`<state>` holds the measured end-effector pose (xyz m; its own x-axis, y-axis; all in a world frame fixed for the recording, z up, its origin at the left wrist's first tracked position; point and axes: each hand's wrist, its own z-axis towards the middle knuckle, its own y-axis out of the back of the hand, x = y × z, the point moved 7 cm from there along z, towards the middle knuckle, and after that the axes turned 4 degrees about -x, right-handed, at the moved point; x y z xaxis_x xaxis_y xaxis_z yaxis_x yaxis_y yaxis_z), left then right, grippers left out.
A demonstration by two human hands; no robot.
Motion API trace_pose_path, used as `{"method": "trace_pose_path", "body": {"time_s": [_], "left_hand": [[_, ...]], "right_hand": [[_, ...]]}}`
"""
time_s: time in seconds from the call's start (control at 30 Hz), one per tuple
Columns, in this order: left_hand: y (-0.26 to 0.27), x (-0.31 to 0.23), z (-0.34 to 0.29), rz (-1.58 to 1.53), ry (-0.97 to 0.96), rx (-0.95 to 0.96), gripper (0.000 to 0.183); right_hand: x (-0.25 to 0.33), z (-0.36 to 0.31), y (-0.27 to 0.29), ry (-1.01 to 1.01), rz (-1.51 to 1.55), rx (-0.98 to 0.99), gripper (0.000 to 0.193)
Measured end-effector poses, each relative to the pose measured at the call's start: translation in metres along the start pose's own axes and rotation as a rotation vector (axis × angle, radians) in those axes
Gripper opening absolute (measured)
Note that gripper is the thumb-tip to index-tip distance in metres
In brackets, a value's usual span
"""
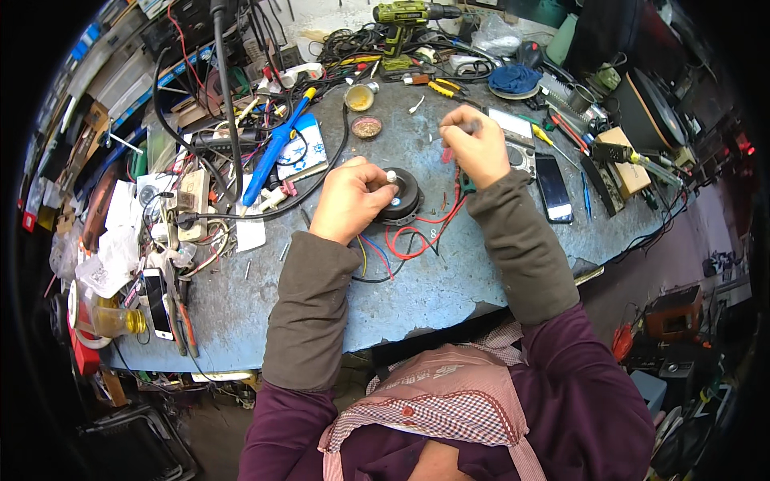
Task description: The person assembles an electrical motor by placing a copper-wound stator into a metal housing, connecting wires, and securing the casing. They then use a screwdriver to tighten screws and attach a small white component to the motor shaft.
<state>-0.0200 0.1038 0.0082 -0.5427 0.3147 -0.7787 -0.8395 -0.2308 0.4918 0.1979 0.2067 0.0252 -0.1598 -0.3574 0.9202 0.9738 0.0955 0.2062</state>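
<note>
My left hand (351,199) is closed in a pinch over a black round motor-like part (407,207) on the blue worktop. A small white piece (391,175) shows at its fingertips, against the top of that part. Yellow, blue, red and black wires (409,255) spread over the bench just in front of it. My right hand (480,152) is raised to the right and farther off, its fingers pinched together. Something small and dark shows at those fingers, too small to name. Red and black test leads (460,200) run below my right wrist.
A small tin (366,127) and a yellowish cup (358,98) stand beyond the motor. A blue stick-like tool (277,148) lies left among cables. Right are a multimeter (520,156), a dark phone (553,188) and screwdrivers. A white phone (157,303) and pliers (188,325) lie near left.
</note>
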Motion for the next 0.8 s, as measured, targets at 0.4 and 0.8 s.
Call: {"method": "trace_pose_path", "body": {"time_s": [0.4,0.8], "left_hand": [[0.002,-0.004,0.0,0.074,-0.024,-0.014,0.019],[0.003,-0.007,0.001,0.09,-0.037,-0.003,0.019]], "right_hand": [[-0.001,-0.115,-0.03,-0.318,0.196,0.055,0.019],[0.0,-0.121,-0.043,-0.071,-0.397,-0.029,0.029]]}}
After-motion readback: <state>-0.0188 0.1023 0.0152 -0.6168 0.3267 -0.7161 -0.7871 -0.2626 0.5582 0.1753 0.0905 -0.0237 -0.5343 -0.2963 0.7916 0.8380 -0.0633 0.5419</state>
